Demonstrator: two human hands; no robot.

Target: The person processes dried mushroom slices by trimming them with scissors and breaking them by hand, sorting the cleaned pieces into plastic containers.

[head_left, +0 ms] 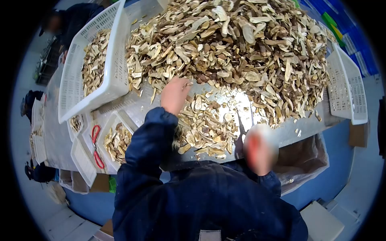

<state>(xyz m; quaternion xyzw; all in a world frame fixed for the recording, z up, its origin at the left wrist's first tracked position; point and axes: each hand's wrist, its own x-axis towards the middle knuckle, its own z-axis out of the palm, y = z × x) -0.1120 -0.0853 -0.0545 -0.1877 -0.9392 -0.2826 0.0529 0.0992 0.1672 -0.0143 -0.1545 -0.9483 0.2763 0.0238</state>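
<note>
My left hand (175, 95) is at the near edge of a big heap of dried mushroom slices (237, 44), its fingers closed on what looks like a small slice. Closer to my body lies a loose spread of smaller slices (207, 130) on the metal table. My right hand (263, 154), partly blurred, is at the table's front edge, wrapped round red-handled scissors (252, 149). Their dark blades point away from me over the tabletop; whether they are spread is hard to make out.
A large white basket (114, 76) with slices stands left, and another white basket (348, 86) tilts at the right. Small white trays and red scissors (95, 146) lie left. Below the right edge is a lined bin (321, 160). A person (74, 22) is at the far left.
</note>
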